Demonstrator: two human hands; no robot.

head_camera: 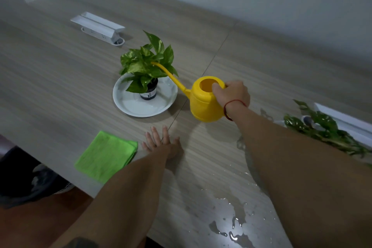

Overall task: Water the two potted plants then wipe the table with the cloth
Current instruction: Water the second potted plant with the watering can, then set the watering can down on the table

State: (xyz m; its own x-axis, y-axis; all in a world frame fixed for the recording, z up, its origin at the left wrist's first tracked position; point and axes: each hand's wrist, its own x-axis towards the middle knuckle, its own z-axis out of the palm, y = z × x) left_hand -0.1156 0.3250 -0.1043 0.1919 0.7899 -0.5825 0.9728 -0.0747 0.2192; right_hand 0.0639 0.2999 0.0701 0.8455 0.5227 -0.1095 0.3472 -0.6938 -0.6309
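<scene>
My right hand [233, 92] grips the handle of a yellow watering can [205, 102], tilted so its long spout reaches into the leaves of a green potted plant [145, 64]. That plant's dark pot stands in a white dish [128, 104] at the table's middle. My left hand [161, 143] lies flat on the wooden table [60, 70], fingers spread, holding nothing. A folded green cloth [106, 155] lies just left of it near the front edge. The second plant [322, 131] shows at the right, partly hidden behind my right forearm.
Spilled water [231, 223] pools on the table at the front right, under and beside my right arm. A white socket box [98, 26] with an open lid sits at the back left; another white box [346, 121] lies behind the right plant. The table's front edge runs lower left.
</scene>
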